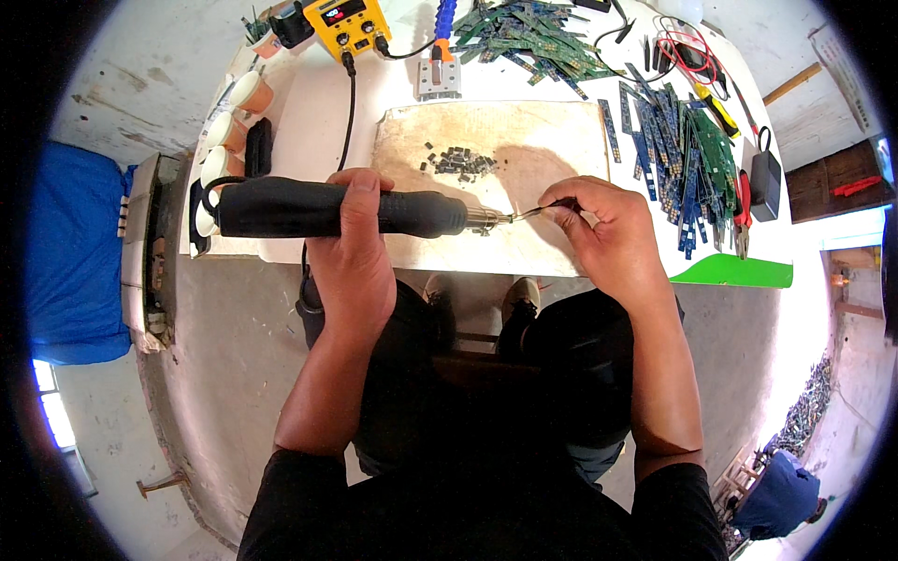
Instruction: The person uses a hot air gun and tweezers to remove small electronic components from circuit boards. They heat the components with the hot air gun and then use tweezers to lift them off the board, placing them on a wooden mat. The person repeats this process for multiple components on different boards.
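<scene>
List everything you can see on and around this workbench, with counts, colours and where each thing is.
Hot-air handpiece: one, black, held sideways over the board's near edge.
Tweezers: one, dark, tip meeting the nozzle.
Work board: one, pale wood, table centre.
Small chips: a loose pile, dark, on the board.
Rework station: one, yellow, far edge.
Green circuit strips: a heap, far centre.
Blue and green circuit strips: a heap, right of the board.
Paper cups: about four, orange-and-white, left edge.
Pliers: one, red handles, far right.
Power adapter: one, black, far right.
Left hand: grips the handpiece.
Right hand: pinches the tweezers.
</scene>
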`<state>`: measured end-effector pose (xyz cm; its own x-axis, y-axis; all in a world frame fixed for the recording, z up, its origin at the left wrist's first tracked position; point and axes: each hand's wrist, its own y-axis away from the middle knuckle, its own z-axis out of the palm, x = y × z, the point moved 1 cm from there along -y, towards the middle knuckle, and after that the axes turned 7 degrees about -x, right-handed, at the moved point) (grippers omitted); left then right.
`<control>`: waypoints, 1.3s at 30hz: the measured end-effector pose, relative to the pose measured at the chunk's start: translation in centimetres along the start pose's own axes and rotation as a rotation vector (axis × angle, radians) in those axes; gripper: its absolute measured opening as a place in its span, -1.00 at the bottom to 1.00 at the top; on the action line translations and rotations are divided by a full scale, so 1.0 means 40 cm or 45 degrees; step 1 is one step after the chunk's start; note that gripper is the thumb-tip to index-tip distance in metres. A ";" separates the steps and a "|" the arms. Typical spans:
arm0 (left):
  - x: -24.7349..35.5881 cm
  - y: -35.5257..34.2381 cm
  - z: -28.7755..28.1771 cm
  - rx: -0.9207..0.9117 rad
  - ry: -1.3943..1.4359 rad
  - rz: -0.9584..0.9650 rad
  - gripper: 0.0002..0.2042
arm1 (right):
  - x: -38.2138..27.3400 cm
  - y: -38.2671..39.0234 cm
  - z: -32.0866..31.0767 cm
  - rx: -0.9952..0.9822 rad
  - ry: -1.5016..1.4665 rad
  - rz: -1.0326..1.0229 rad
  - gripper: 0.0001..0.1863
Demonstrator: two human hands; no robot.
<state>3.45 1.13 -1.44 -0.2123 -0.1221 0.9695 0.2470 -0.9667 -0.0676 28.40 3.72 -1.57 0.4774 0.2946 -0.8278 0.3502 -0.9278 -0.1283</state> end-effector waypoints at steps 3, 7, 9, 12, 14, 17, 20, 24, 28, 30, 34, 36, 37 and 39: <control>-0.001 0.000 0.001 -0.001 0.020 0.007 -0.79 | 0.003 0.000 0.000 0.003 0.007 -0.016 -0.82; -0.004 -0.002 -0.002 -0.008 -0.020 0.032 -0.79 | 0.001 0.001 0.001 0.020 0.000 -0.011 -0.81; -0.005 -0.003 -0.003 -0.002 -0.030 0.040 -0.79 | 0.003 0.001 0.003 0.025 0.007 -0.043 -0.81; -0.004 -0.002 -0.003 0.006 -0.036 0.030 -0.79 | 0.004 0.000 0.004 0.033 0.017 -0.057 -0.81; 0.003 -0.001 0.001 0.011 -0.090 0.004 -0.79 | 0.003 0.000 0.004 0.031 0.025 -0.036 -0.81; 0.002 0.000 0.005 0.029 0.014 0.010 -0.79 | -0.001 0.000 0.004 0.018 0.032 -0.002 -0.82; 0.003 -0.001 0.005 0.008 0.004 0.023 -0.78 | 0.003 0.001 0.004 0.028 0.020 -0.014 -0.82; 0.005 0.000 0.001 0.002 -0.012 0.016 -0.78 | -0.001 0.000 0.002 0.024 0.054 -0.018 -0.82; 0.001 0.000 0.000 0.005 0.021 0.030 -0.79 | -0.004 0.000 0.005 0.025 0.051 0.020 -0.82; -0.001 -0.001 -0.002 0.001 0.015 0.043 -0.79 | -0.004 0.000 0.005 0.023 0.034 0.016 -0.82; -0.003 -0.001 -0.006 0.009 0.062 0.062 -0.79 | -0.001 0.000 0.007 0.024 0.073 -0.004 -0.86; -0.003 -0.001 -0.006 0.014 0.093 0.062 -0.79 | 0.001 0.000 0.006 0.026 0.039 -0.009 -0.83; -0.002 -0.001 -0.004 0.018 0.097 0.056 -0.79 | 0.002 -0.001 0.006 0.027 0.023 -0.011 -0.81; -0.002 -0.001 -0.004 0.023 0.093 0.046 -0.79 | -0.001 -0.001 0.004 0.022 0.035 -0.018 -0.81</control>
<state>3.33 1.15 -1.56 -0.2711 -0.1736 0.9468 0.2726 -0.9572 -0.0975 28.23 3.71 -1.63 0.4948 0.3138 -0.8103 0.3431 -0.9273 -0.1496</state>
